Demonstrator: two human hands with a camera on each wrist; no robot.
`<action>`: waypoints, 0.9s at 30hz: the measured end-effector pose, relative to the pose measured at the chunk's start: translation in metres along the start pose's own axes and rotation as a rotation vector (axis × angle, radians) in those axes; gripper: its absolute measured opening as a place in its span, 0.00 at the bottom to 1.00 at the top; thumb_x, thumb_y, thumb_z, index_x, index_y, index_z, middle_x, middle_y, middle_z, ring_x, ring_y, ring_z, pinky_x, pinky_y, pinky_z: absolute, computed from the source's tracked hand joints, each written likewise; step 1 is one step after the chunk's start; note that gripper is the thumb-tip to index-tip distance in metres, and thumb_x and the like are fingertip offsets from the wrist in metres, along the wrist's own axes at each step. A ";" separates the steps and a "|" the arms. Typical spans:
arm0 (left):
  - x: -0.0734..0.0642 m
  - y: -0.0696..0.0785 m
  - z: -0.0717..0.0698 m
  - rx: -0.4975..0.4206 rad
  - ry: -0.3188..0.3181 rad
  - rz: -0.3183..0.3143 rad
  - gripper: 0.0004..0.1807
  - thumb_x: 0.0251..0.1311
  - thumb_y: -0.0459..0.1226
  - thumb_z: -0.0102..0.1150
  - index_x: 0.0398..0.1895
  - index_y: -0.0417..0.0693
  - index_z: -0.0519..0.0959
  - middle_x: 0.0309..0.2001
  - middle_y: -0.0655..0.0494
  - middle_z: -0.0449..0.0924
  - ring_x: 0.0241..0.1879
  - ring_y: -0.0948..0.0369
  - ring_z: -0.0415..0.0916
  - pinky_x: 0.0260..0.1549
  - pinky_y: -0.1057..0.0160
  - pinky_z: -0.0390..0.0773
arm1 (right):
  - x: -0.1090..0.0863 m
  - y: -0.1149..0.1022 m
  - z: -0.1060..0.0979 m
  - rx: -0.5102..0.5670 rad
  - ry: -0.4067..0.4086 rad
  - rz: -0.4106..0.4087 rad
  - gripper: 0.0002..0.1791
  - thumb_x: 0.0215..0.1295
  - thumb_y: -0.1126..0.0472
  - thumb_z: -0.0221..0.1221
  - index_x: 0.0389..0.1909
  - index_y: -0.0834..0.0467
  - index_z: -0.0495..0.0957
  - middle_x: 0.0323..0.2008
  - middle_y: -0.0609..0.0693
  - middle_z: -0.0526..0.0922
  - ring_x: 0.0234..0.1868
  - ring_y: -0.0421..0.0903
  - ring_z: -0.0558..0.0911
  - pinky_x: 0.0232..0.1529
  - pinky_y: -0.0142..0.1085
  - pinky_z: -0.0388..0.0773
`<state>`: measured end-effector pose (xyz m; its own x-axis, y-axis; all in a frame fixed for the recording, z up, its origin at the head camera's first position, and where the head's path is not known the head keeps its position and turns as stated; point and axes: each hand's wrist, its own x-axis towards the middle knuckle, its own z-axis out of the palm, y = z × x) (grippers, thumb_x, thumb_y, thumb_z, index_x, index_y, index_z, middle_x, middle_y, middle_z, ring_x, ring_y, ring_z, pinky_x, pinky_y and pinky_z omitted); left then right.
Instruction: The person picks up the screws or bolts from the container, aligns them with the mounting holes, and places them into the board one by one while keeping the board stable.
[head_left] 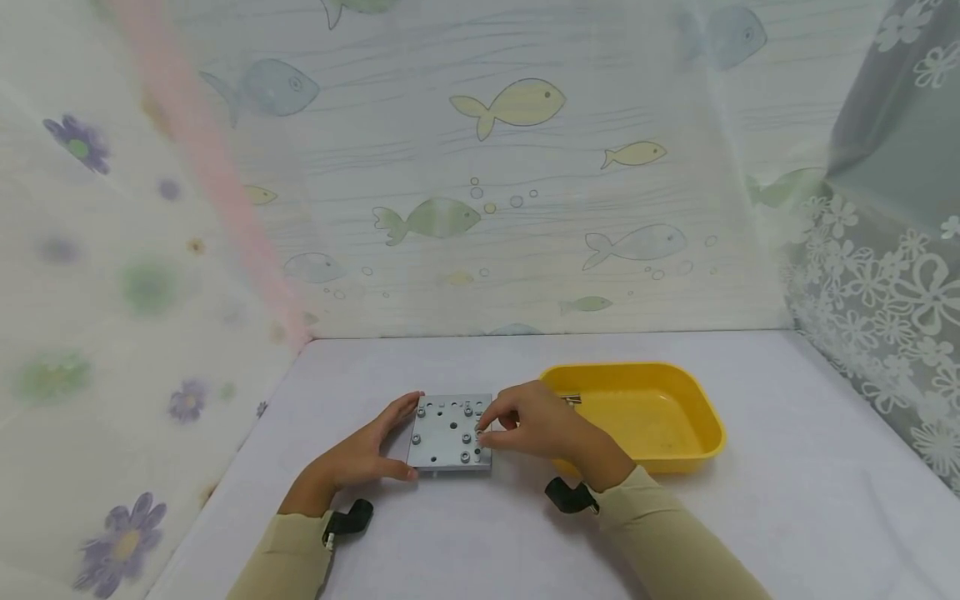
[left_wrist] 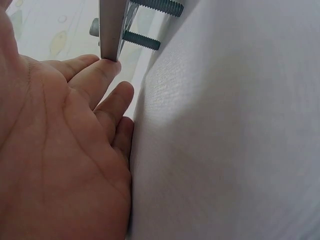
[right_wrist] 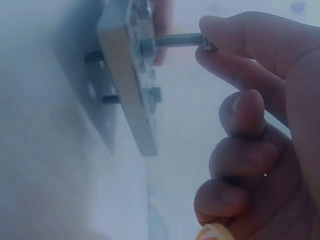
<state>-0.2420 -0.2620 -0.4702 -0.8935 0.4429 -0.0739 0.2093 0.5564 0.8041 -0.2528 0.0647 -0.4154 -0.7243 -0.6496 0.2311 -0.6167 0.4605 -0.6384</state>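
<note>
A square silvery metal plate (head_left: 444, 451) stands raised off the white table, with several socket head screws (head_left: 467, 438) in its holes. Their threaded shanks (left_wrist: 142, 40) stick out below it, as the left wrist view shows. My left hand (head_left: 352, 454) holds the plate's left side, thumb at the near corner and fingers at the far one. Over the right part of the plate, my right hand (head_left: 543, 423) pinches the head of a screw (right_wrist: 179, 40) between thumb and forefinger. The threaded end of this screw points at the plate, overlapping another screw head in the right wrist view.
Right of the plate sits a yellow plastic tray (head_left: 717, 433), partly behind my right hand and forearm. A few loose screws (head_left: 572, 399) lie at its left end. Printed curtains (head_left: 517, 275) hang behind and beside the white-covered table (head_left: 480, 542).
</note>
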 end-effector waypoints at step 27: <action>-0.002 0.004 -0.001 -0.001 -0.005 -0.004 0.66 0.45 0.46 0.80 0.85 0.65 0.46 0.84 0.59 0.50 0.84 0.53 0.37 0.78 0.33 0.38 | 0.004 -0.001 0.015 -0.129 -0.062 0.056 0.05 0.63 0.49 0.72 0.39 0.41 0.92 0.19 0.37 0.72 0.23 0.35 0.71 0.24 0.28 0.64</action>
<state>-0.2397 -0.2612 -0.4665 -0.8922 0.4445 -0.0802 0.2053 0.5572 0.8046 -0.2508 0.0526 -0.4249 -0.7404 -0.6554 0.1492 -0.6134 0.5682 -0.5485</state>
